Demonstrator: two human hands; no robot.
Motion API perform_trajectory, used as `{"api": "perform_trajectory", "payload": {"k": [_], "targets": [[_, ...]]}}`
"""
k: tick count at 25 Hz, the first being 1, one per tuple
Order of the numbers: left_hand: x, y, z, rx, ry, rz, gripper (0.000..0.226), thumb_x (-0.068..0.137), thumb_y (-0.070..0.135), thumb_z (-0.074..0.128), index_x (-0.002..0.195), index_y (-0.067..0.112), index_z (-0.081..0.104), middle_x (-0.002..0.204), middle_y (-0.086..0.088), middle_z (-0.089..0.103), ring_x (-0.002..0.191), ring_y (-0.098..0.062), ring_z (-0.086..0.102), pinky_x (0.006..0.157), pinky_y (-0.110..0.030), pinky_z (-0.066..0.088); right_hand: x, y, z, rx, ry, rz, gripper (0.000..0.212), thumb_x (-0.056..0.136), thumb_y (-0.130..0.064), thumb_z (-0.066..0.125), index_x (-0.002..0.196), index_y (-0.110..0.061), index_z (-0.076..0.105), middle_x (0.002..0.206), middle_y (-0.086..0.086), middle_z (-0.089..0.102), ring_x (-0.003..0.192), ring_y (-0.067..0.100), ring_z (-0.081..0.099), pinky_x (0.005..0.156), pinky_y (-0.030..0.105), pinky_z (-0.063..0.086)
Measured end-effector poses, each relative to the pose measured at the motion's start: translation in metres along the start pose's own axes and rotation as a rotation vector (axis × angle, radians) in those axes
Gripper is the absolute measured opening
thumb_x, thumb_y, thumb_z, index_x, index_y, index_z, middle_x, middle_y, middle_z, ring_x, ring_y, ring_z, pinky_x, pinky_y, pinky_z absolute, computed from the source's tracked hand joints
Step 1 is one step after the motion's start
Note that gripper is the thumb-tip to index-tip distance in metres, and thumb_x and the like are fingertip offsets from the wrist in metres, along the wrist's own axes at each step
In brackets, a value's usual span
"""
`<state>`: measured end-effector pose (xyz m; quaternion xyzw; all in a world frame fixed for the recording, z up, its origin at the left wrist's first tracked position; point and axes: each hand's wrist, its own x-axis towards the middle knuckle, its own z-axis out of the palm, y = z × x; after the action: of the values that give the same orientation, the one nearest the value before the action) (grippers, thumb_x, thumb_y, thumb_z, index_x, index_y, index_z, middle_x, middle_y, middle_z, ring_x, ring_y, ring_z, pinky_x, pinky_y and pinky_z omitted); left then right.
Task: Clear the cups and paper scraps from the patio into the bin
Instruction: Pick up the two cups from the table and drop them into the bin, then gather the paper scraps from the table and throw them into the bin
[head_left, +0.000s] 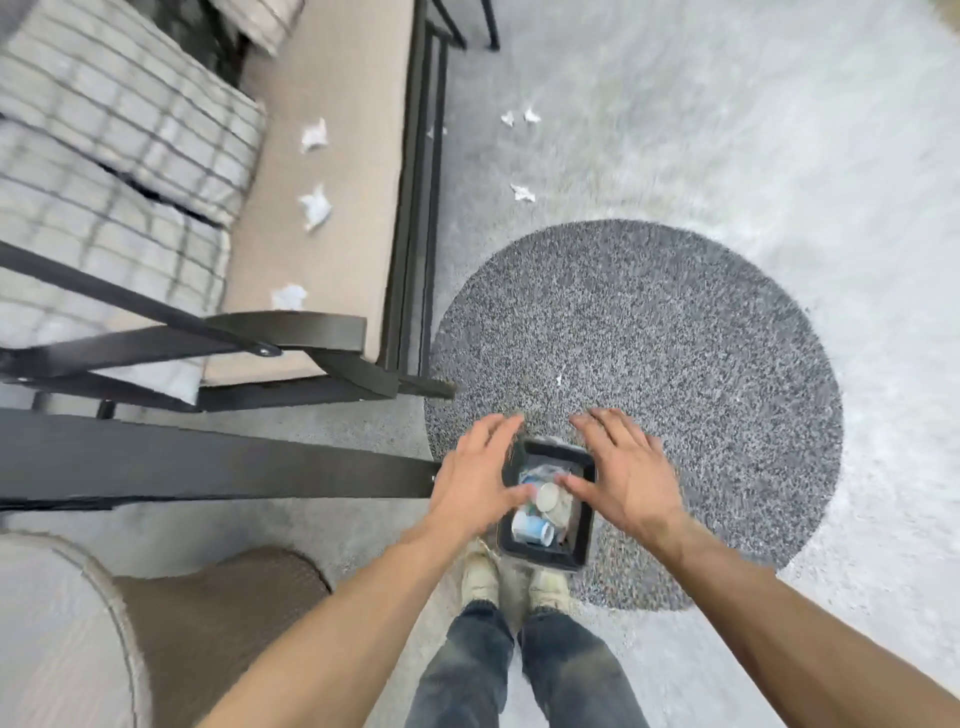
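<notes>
Bin: small black rectangular plastic bin (586, 525) at our feet, 6 o'clock on the round grey rug (675, 364), kept close for dropping.
Cups: white paper cups (535, 525) lie inside it.
Hands: left hand (475, 480) and right hand (626, 470) splayed, empty, flanking the rim; we judge they're about to lift it.
Scraps: crumpled white paper scraps (315, 207) on the tan bench cushion (332, 130) at 11 o'clock, more on the concrete at 12.

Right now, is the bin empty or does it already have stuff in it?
Partly filled. The bin stands upright and open by the person's feet, holding paper cups and crumpled scraps; how deep the pile goes cannot be told.
</notes>
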<state>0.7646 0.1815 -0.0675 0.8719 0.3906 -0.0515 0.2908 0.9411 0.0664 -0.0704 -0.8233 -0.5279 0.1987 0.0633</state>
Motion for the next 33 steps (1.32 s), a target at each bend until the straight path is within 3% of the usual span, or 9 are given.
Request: {"api": "perform_trajectory", "payload": {"k": [5, 7, 10, 18, 23, 27, 33], "targets": [[-0.056, 0.023, -0.089, 0.149, 0.193, 0.030, 0.091, 0.076, 0.074, 0.051, 0.151, 0.040, 0.014, 0.160, 0.004, 0.018, 0.147, -0.020, 0.014, 0.117, -0.042, 0.020, -0.004, -0.058, -0.103, -0.093, 0.048, -0.219, 0.089, 0.074, -0.086, 0.027, 0.148, -0.044, 0.004, 0.160, -0.004, 0.008, 0.147, 0.022, -0.002, 0.115, 0.052, 0.008], [-0.085, 0.017, -0.112, 0.176, 0.280, -0.020, 0.090, 0.074, 0.084, 0.035, 0.150, 0.042, 0.011, 0.161, 0.005, 0.012, 0.149, -0.019, 0.005, 0.119, -0.043, 0.012, -0.001, -0.093, -0.127, -0.136, 0.071, -0.329, 0.090, 0.073, -0.088, 0.023, 0.149, -0.043, 0.003, 0.161, -0.004, 0.005, 0.147, 0.022, -0.005, 0.115, 0.051, 0.007], [-0.135, -0.011, -0.140, 0.191, 0.392, -0.143, 0.091, 0.072, 0.090, 0.027, 0.149, 0.046, 0.004, 0.162, 0.010, 0.006, 0.148, -0.014, -0.005, 0.120, -0.044, 0.002, -0.004, -0.152, -0.139, -0.178, 0.074, -0.504, 0.091, 0.073, -0.089, 0.021, 0.149, -0.042, 0.007, 0.161, -0.004, 0.005, 0.147, 0.023, -0.006, 0.115, 0.051, 0.008], [-0.334, -0.109, -0.172, 0.187, 0.608, -0.560, 0.090, 0.073, 0.090, 0.026, 0.149, 0.046, 0.006, 0.162, 0.009, 0.007, 0.149, -0.017, 0.000, 0.120, -0.044, 0.003, -0.054, -0.327, -0.105, -0.222, 0.039, -0.945, 0.089, 0.074, -0.086, 0.027, 0.149, -0.040, 0.015, 0.160, -0.005, 0.013, 0.148, 0.022, 0.003, 0.116, 0.047, 0.011], [-0.481, -0.143, -0.153, 0.128, 0.740, -0.827, 0.092, 0.072, 0.089, 0.027, 0.150, 0.042, 0.018, 0.161, 0.007, 0.012, 0.149, -0.017, 0.005, 0.119, -0.045, 0.008, -0.119, -0.429, -0.068, -0.224, 0.033, -1.166, 0.084, 0.076, -0.082, 0.032, 0.147, -0.037, 0.028, 0.157, -0.005, 0.026, 0.145, 0.021, 0.018, 0.111, 0.045, 0.027], [-0.580, -0.163, -0.132, 0.043, 0.841, -1.004, 0.088, 0.074, 0.086, 0.032, 0.149, 0.041, 0.022, 0.161, 0.007, 0.015, 0.147, -0.018, 0.010, 0.119, -0.045, 0.011, -0.179, -0.500, -0.035, -0.221, 0.006, -1.309, 0.083, 0.076, -0.080, 0.034, 0.146, -0.036, 0.031, 0.156, -0.003, 0.028, 0.144, 0.021, 0.021, 0.110, 0.042, 0.028], [-0.670, -0.185, -0.103, -0.014, 0.963, -1.184, 0.064, 0.092, 0.054, 0.048, 0.149, 0.028, 0.031, 0.155, -0.004, 0.030, 0.142, -0.026, 0.027, 0.114, -0.046, 0.025, -0.230, -0.559, 0.007, -0.227, -0.090, -1.424, 0.084, 0.076, -0.080, 0.033, 0.148, -0.037, 0.024, 0.158, -0.004, 0.022, 0.145, 0.020, 0.019, 0.111, 0.043, 0.028]]}}
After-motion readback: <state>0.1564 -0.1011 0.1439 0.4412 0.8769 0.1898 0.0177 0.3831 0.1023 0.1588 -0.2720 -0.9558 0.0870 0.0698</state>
